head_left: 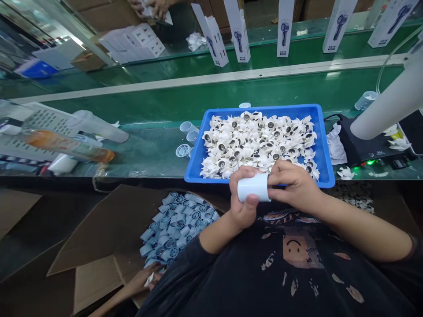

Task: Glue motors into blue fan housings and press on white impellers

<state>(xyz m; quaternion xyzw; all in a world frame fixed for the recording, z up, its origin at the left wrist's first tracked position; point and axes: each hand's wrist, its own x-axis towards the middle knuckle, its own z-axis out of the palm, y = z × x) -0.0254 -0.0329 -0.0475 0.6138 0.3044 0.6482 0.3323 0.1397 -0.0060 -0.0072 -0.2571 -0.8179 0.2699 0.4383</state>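
My left hand [243, 207] is wrapped around a pale blue plastic cylinder [254, 188], thumb underneath and fingers over the top. The cylinder lies on its side, its open end facing right. At that opening, my right hand [292, 187] has its fingertips drawn together at the rim and partly inside. What they grip there is hidden. Just beyond both hands is a blue tray [325, 145], heaped with white fan impellers [254, 141], several showing dark round hubs.
A cardboard box [109, 229] at lower left holds many blue-grey cylinders [178, 224]; another person's hand [152, 277] reaches to it. Left of the tray stand clear cups [188, 127]. A black device [363, 141] and a thick white tube [390, 101] occupy the right. Product boxes [284, 33] line the back.
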